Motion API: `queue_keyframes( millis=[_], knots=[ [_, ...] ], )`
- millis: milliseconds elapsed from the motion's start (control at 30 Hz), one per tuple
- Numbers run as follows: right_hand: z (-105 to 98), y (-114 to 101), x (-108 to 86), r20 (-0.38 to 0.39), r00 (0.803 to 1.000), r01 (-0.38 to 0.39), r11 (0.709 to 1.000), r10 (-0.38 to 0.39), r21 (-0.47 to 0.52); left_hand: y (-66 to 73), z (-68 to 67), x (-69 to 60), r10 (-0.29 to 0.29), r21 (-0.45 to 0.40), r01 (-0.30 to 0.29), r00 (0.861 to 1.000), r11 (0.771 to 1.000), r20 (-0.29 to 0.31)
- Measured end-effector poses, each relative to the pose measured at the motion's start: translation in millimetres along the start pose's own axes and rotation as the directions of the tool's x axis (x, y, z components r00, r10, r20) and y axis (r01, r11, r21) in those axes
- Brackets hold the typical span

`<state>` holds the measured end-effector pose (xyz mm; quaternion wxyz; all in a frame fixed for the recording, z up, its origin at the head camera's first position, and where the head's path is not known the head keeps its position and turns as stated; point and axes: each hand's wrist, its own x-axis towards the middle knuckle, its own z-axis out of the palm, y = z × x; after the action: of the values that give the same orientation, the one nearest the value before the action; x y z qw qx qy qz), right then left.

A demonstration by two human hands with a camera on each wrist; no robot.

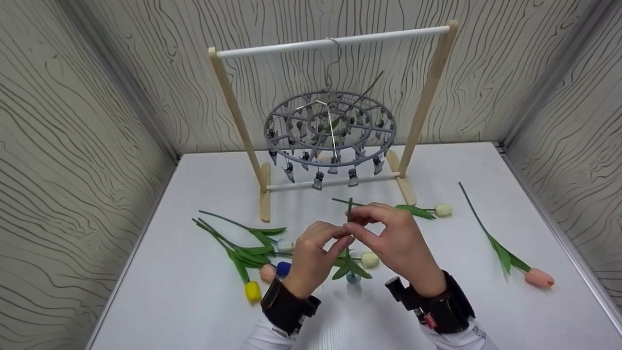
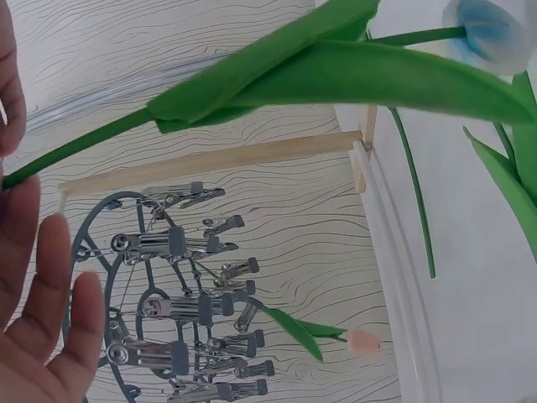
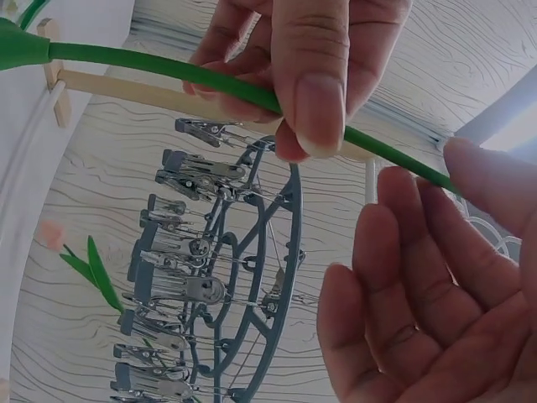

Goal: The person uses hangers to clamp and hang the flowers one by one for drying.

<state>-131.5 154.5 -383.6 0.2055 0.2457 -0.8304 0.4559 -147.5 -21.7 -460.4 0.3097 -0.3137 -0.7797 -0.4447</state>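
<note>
In the head view, the left hand (image 1: 313,255) and right hand (image 1: 398,245) meet, pinching a pale-blue artificial tulip's green stem (image 1: 350,206), bloom downward, over the white table (image 1: 194,301). The right wrist's shows a round grey clip hanger (image 3: 295,214) beyond.

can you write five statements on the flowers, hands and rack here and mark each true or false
1. The left hand and right hand both hold the stem of a pale blue tulip. True.
2. The yellow tulip hangs from the rack. False: the yellow tulip lies on the table.
3. A pink tulip hangs from the clip rack. True.
4. The clip rack stands on the table. False: it hangs from a white bar.
5. The rightmost tulip is white. False: the rightmost tulip is pink.
</note>
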Motion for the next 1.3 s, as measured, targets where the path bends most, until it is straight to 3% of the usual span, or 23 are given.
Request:
queue_keyframes(
  millis=[133,267,433,633,1033,1167,1300],
  knots=[
    [-2.5,-3.2,3.9,0.004,1.0,-0.022,1.0,0.022,-0.013,-1.2,1.3,-1.8,-0.01,-0.061,0.011,1.0,0.998,0.012],
    [-8.8,-10.3,10.8,-0.006,1.0,-0.024,1.0,0.024,0.01,-5.7,1.6,-7.7,-0.096,-0.16,0.109,0.992,0.981,0.086],
    [-19.1,-20.0,20.3,-0.006,0.999,-0.044,0.998,0.044,0.039,-11.1,-0.6,-16.7,-0.221,-0.276,0.281,0.948,0.919,0.229],
    [-27.4,-25.0,27.5,0.0,0.999,-0.046,0.998,0.046,0.031,-11.8,-0.9,-23.0,-0.274,-0.337,0.384,0.904,0.86,0.329],
    [-29.1,-19.4,27.8,-0.021,0.998,-0.055,0.998,0.055,-0.015,-6.8,0.4,-28.9,-0.43,-0.333,0.519,0.849,0.787,0.307],
    [-33.3,-15.3,29.3,-0.053,0.994,-0.092,0.996,0.092,-0.001,-6.9,0.2,-28.7,-0.445,-0.342,0.517,0.854,0.785,0.271],
    [-38.9,-3.2,33.5,-0.106,0.982,-0.161,0.987,0.157,-0.024,-8.1,0.3,-28.9,-0.442,-0.33,0.5,0.865,0.801,0.238]
  ],
)
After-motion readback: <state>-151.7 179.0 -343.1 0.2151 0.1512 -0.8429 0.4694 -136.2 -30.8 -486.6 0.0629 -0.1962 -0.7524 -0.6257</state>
